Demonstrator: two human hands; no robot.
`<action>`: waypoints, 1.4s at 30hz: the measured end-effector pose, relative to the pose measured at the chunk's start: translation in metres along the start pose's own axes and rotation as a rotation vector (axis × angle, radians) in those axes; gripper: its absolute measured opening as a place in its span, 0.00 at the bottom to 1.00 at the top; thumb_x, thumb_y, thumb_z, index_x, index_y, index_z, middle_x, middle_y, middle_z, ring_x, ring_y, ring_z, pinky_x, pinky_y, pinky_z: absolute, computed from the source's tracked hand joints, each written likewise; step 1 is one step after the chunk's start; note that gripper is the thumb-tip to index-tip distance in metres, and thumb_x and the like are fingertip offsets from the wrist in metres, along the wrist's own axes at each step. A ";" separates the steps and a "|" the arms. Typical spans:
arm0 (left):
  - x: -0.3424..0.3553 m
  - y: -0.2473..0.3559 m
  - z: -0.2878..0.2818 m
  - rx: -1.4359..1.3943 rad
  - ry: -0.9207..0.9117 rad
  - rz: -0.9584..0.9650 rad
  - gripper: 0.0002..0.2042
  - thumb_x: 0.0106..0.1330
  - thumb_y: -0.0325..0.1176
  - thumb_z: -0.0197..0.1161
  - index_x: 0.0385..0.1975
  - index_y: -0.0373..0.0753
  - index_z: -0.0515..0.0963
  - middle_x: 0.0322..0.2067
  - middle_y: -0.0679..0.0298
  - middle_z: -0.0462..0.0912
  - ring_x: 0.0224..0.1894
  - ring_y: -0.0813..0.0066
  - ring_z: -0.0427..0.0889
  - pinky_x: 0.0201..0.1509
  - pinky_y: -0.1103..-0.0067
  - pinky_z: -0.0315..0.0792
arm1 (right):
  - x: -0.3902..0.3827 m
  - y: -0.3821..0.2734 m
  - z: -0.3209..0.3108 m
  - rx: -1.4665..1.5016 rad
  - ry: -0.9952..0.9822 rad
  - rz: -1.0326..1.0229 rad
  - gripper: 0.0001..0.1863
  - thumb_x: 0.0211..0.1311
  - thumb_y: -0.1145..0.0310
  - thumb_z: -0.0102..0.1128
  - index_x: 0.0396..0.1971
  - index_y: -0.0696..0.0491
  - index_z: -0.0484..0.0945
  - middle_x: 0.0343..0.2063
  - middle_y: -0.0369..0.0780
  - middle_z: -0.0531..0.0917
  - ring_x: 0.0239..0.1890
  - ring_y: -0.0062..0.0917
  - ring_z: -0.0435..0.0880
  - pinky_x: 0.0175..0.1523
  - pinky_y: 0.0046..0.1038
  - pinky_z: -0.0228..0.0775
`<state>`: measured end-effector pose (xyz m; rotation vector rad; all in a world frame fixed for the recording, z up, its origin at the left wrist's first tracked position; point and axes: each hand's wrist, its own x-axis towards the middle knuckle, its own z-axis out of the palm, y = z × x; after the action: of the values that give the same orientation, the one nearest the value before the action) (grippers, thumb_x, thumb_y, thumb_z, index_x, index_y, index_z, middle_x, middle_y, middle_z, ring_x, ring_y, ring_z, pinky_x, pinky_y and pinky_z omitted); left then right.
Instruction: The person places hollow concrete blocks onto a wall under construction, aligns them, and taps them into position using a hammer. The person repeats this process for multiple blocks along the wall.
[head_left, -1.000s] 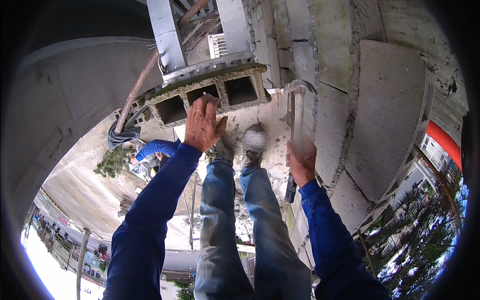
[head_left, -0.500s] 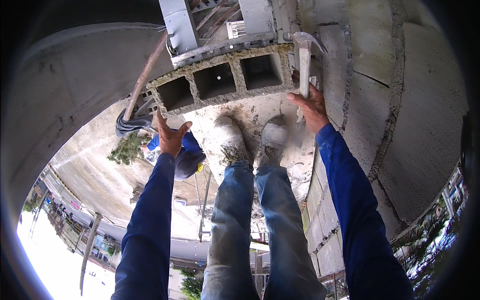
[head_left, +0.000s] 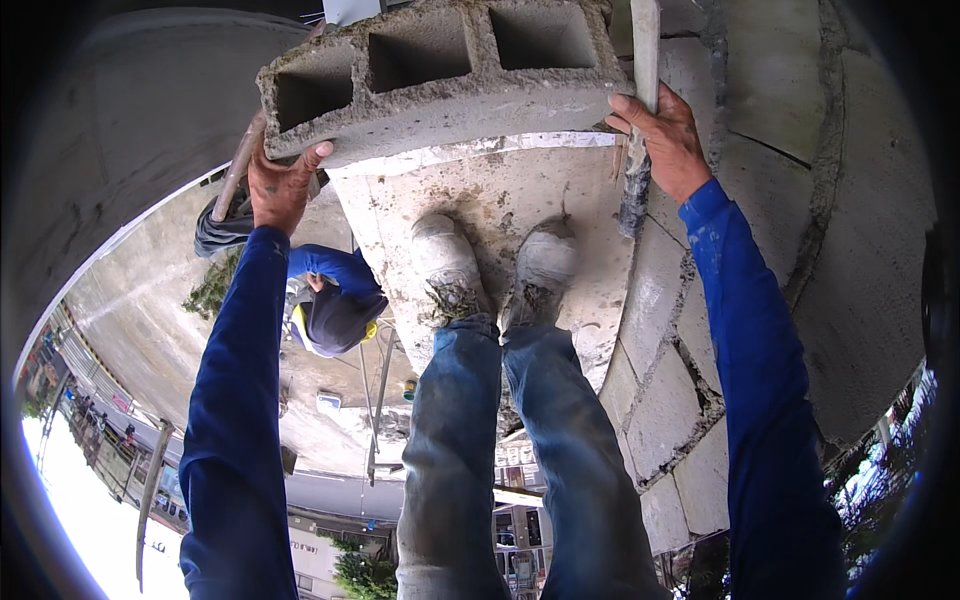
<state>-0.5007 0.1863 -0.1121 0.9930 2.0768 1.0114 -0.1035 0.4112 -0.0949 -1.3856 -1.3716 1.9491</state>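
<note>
block (head_left: pixel 470 112) now closer, left hand (head_left: pixel 280 190) around its end, right hand (head_left: pixel 670 147) around hammer (head_left: pixel 646 50), its head out of frame

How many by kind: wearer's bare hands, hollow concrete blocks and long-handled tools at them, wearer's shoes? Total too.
Wearer's bare left hand and bare right hand: 2
Grey three-celled hollow concrete block: 1
Pale-shafted, dark-gripped tool, top end out of view: 1
Dusty pale shoes: 2
Total: 6
</note>
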 end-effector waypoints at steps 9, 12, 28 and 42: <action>0.039 0.031 -0.006 0.229 -0.156 -0.206 0.39 0.53 0.61 0.70 0.52 0.30 0.76 0.44 0.55 0.83 0.46 0.69 0.82 0.53 0.75 0.74 | 0.021 -0.028 0.007 -0.177 0.164 0.225 0.28 0.52 0.48 0.73 0.39 0.58 0.79 0.34 0.40 0.80 0.39 0.28 0.76 0.45 0.35 0.70; 0.023 -0.001 -0.008 0.368 -0.180 -0.313 0.43 0.51 0.66 0.68 0.53 0.29 0.75 0.45 0.51 0.83 0.47 0.64 0.82 0.55 0.72 0.73 | 0.015 -0.011 0.024 -0.158 0.225 0.283 0.28 0.52 0.48 0.73 0.38 0.59 0.79 0.34 0.41 0.80 0.38 0.29 0.76 0.45 0.35 0.70; -0.030 -0.015 0.030 0.364 -0.224 -0.357 0.60 0.46 0.60 0.76 0.69 0.34 0.43 0.61 0.39 0.66 0.63 0.49 0.69 0.66 0.66 0.65 | -0.118 0.006 0.013 -0.711 0.213 0.081 0.20 0.66 0.52 0.59 0.30 0.56 0.72 0.20 0.44 0.77 0.23 0.31 0.78 0.32 0.35 0.70; -0.027 -0.039 0.021 0.334 -0.259 -0.370 0.61 0.47 0.62 0.74 0.69 0.37 0.37 0.59 0.41 0.70 0.63 0.51 0.70 0.66 0.68 0.66 | -0.145 0.017 0.021 -0.932 0.074 -0.107 0.28 0.71 0.43 0.43 0.30 0.57 0.72 0.21 0.51 0.78 0.26 0.49 0.80 0.32 0.45 0.71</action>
<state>-0.4840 0.1553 -0.1508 0.8013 2.1385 0.3378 -0.0547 0.2846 -0.0371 -1.6470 -2.4018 1.1667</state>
